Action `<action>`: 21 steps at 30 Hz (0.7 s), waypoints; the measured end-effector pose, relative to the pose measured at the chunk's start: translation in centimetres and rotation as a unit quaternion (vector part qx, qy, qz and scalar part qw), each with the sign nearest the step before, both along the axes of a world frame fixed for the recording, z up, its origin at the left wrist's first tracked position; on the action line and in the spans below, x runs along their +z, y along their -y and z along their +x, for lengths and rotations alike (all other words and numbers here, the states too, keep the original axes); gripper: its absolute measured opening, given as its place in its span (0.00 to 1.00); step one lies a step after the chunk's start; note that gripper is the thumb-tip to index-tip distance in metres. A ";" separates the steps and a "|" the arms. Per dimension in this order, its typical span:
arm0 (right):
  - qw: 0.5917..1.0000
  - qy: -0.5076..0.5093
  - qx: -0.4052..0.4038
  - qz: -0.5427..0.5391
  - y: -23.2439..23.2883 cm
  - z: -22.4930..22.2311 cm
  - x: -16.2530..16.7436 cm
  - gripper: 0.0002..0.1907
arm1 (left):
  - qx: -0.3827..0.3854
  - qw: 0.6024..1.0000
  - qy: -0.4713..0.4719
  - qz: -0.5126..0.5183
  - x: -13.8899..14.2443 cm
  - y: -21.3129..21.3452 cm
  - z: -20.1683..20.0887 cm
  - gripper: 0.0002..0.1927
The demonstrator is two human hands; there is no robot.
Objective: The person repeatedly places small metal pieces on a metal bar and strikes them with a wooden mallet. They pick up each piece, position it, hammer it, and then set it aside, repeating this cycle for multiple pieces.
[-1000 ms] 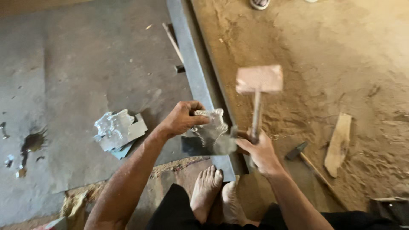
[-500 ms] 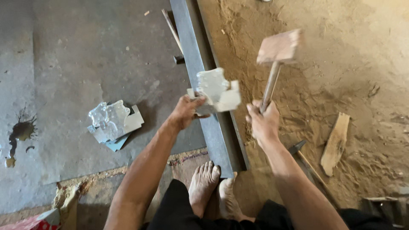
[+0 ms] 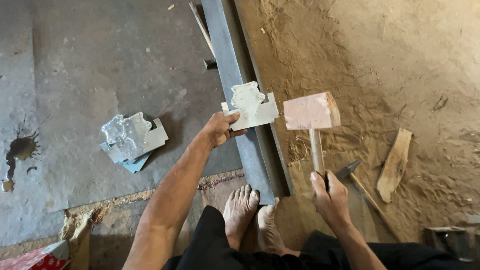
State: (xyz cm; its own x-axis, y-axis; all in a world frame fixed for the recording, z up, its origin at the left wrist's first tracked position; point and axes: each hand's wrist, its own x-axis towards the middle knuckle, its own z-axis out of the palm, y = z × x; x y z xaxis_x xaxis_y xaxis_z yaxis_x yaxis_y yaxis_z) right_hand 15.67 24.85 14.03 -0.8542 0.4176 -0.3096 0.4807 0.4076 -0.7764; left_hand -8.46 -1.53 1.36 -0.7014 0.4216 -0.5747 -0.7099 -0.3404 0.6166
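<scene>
My left hand (image 3: 218,130) grips the edge of an embossed shiny metal sheet piece (image 3: 250,106), holding it flat over a long grey steel beam (image 3: 235,75) that runs away from me. My right hand (image 3: 329,192) is closed around the handle of a wooden mallet (image 3: 311,112), whose pale block head hangs just to the right of the sheet piece, beside the beam. My bare feet (image 3: 252,215) rest at the near end of the beam.
A pile of similar embossed metal pieces (image 3: 131,141) lies on the grey floor to the left. A metal hammer (image 3: 357,177) and a wood scrap (image 3: 395,164) lie on the sandy ground at right. A dark stain (image 3: 20,150) marks the floor far left.
The mallet has come down from its raised position to beside the sheet piece. My left hand has laid the metal piece flatter on the beam.
</scene>
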 end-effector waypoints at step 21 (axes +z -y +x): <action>0.989 -0.093 0.083 0.083 0.2 3.1 -1.1 0.14 | 0.003 0.993 -0.115 -0.028 -1.6 -0.2 1.2 0.11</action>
State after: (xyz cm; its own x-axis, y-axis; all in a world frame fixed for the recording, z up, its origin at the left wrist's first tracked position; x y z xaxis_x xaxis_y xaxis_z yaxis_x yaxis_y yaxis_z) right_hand 18.76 24.64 12.96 -0.9508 0.2996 -0.0788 0.2516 0.5984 -0.7607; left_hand -7.31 -1.32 -0.27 -0.8186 0.3896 -0.4220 -0.5471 -0.3052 0.7795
